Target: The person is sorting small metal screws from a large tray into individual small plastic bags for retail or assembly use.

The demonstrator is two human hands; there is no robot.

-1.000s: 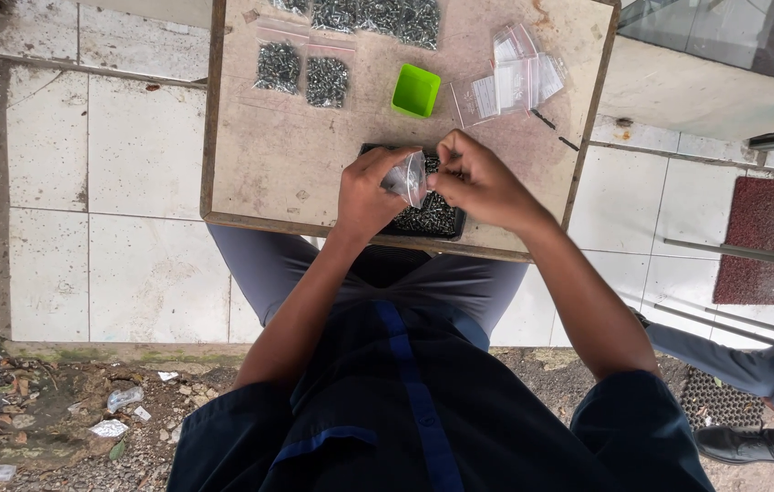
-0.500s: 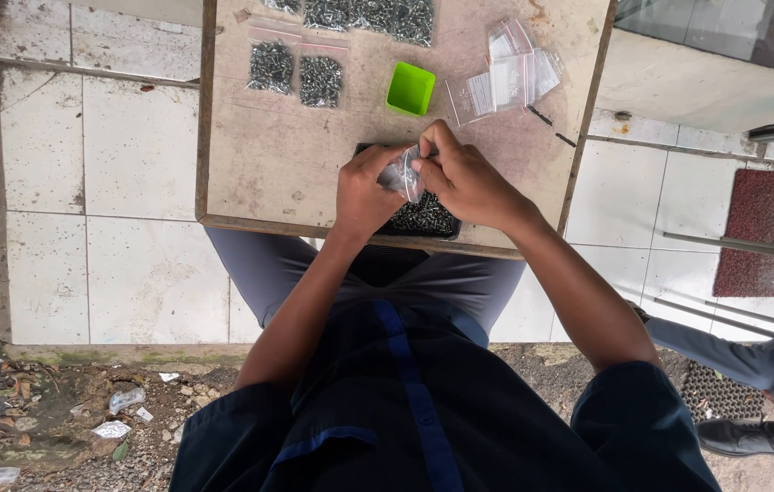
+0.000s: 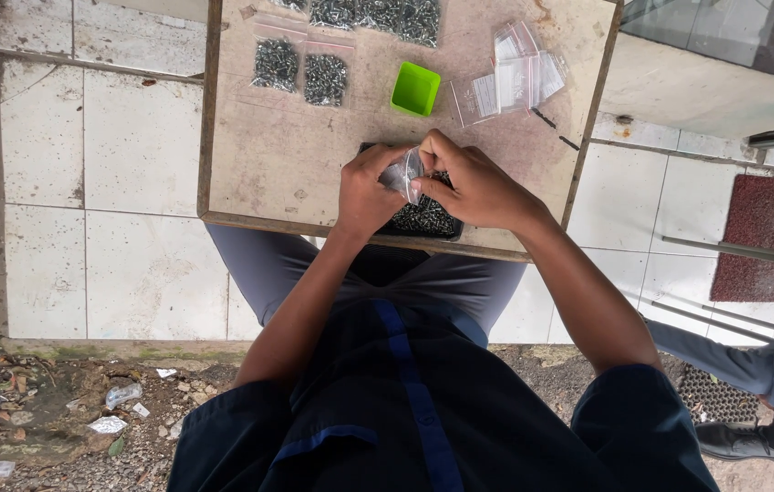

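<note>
Both hands have come closer together. The left hand [image 3: 364, 191] and right hand [image 3: 474, 187] each pinch the small clear bag [image 3: 402, 173] over the black tray [image 3: 423, 219]. Farther away on the surface [image 3: 268, 164] sits a green cup [image 3: 415, 88].

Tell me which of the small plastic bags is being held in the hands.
The clear bag pinched between left hand and right hand; the filled bags and empty bags lie untouched on the table.

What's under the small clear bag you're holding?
A black tray of small metal screws sits under the bag. Both hands, left and right, cover most of the tray, so its fill is unclear.
</note>
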